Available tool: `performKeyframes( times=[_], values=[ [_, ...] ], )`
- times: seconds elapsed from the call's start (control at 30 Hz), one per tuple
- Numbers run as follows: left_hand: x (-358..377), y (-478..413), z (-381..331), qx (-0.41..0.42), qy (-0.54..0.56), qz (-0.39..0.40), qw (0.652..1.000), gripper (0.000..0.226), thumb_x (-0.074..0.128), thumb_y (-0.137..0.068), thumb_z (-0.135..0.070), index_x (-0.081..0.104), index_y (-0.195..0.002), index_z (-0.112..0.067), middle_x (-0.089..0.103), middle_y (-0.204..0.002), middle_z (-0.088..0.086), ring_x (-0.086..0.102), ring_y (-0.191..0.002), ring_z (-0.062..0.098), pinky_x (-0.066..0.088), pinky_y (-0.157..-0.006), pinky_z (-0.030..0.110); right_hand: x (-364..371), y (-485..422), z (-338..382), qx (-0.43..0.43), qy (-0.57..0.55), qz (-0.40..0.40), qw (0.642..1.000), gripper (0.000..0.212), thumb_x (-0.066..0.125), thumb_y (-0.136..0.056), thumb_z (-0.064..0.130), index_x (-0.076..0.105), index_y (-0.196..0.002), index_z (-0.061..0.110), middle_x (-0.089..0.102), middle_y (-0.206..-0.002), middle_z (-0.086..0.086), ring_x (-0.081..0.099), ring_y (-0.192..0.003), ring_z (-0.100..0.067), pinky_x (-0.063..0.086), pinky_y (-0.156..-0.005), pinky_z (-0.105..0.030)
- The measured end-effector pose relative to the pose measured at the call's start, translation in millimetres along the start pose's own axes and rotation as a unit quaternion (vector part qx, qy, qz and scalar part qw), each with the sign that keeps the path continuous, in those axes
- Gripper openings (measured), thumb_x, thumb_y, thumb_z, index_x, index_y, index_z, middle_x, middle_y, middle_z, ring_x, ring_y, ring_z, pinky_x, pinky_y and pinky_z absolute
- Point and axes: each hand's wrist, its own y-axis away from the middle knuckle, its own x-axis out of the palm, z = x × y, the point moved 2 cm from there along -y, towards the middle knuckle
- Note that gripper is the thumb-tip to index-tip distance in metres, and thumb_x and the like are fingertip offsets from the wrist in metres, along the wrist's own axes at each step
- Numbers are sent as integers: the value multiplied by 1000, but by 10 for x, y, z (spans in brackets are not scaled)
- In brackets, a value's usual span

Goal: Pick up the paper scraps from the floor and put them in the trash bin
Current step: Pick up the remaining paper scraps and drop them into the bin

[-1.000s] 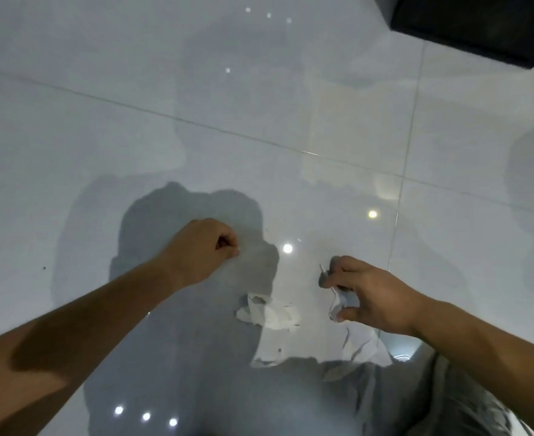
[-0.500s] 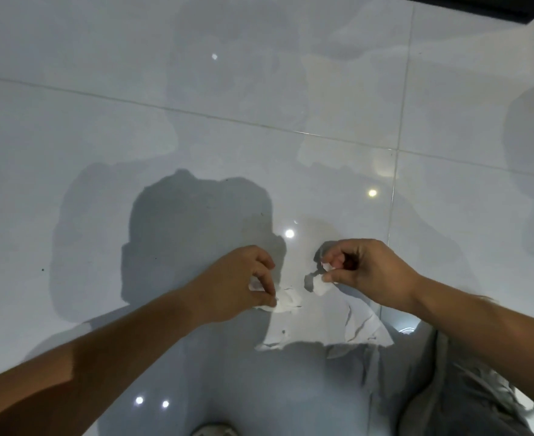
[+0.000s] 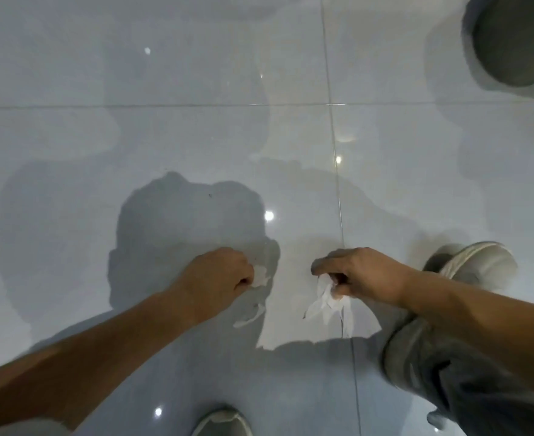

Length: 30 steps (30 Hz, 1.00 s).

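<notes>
My left hand (image 3: 218, 278) is closed around a small white paper scrap (image 3: 261, 275) that pokes out past the knuckles, just above the glossy floor. My right hand (image 3: 363, 275) is closed on a bunch of torn white paper scraps (image 3: 328, 300) that hang down from the fingers. Pale shapes under both hands look like the scraps mirrored in the shiny tiles. A round dark bin (image 3: 517, 42) stands at the top right corner, cut off by the frame edge.
The floor is glossy pale grey tile (image 3: 165, 136) with grout lines and bright light spots. My right shoe (image 3: 476, 262) and grey trouser leg (image 3: 448, 382) are at the right. The tip of my left shoe (image 3: 224, 423) shows at the bottom edge.
The left hand came in and closed on the scrap that lay on the floor. The view swung so the round bin and both shoes appear. The right hand kept its paper.
</notes>
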Motion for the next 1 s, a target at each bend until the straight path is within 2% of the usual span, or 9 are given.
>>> performKeyframes(
  times=[0.17,0.27,0.4,0.5,0.6,0.7,0.77,0.87,1.0],
  values=[
    [-107,-23,-12,-88,110,2,990,9,68,-82,-29,65,-76,-24,65,-72,-7,58,-67,9,44,-64,25,59,-53,15,-67,73,-35,994,5,70,-85,19,68,-91,20,64,-90,1,64,-76,-16,50,-64,-25],
    [-129,14,-64,-157,216,-13,963,15,77,-79,-24,62,-78,-28,64,-70,-13,59,-68,-1,40,-62,9,100,-35,-14,-71,92,-61,991,5,69,-87,20,67,-83,19,62,-88,2,65,-76,-18,55,-59,-29],
    [-59,116,-235,-196,309,-18,931,25,79,-78,-23,63,-97,-28,70,-80,-9,64,-76,-1,45,-68,9,54,14,-113,-6,-25,-99,995,9,69,-90,27,64,-84,21,55,-92,8,61,-82,-15,47,-69,-20],
    [62,198,-308,-189,307,8,933,40,78,-78,-28,61,-114,-34,71,-83,-13,66,-82,0,49,-76,13,-62,93,-187,40,-131,-127,982,13,71,-87,29,61,-79,28,52,-96,16,57,-86,-3,42,-73,-9],
    [204,284,-304,-181,296,34,937,46,77,-77,-31,63,-121,-33,67,-80,-16,64,-78,0,50,-78,17,-65,208,-227,-35,-132,-65,989,11,74,-85,29,63,-82,30,50,-112,14,53,-100,2,38,-82,-5],
    [356,337,-276,-166,262,46,950,40,75,-80,-27,67,-118,-28,70,-89,-14,64,-84,4,48,-84,15,110,304,-195,-151,-46,-8,987,9,74,-84,27,66,-84,25,52,-121,-2,53,-107,-11,44,-90,-21],
    [431,362,-275,-123,194,27,973,32,66,-83,-29,69,-114,-23,68,-95,-8,58,-90,4,37,-84,4,286,281,-143,-193,54,-3,980,10,72,-82,18,62,-80,21,52,-116,-2,52,-98,-17,48,-81,-30],
    [494,365,-321,-73,103,18,992,26,51,-81,-35,70,-94,-24,61,-82,-6,55,-74,6,37,-68,10,445,230,-134,-236,172,-37,956,6,63,-85,12,62,-80,15,58,-103,-2,53,-89,-22,50,-72,-33],
    [492,316,-361,-66,45,25,996,30,46,-80,-41,69,-73,-23,58,-71,-4,61,-59,17,49,-52,24,452,197,-205,-209,184,-30,960,18,54,-90,10,65,-103,16,63,-98,1,57,-90,-21,52,-77,-30]
  ],
)
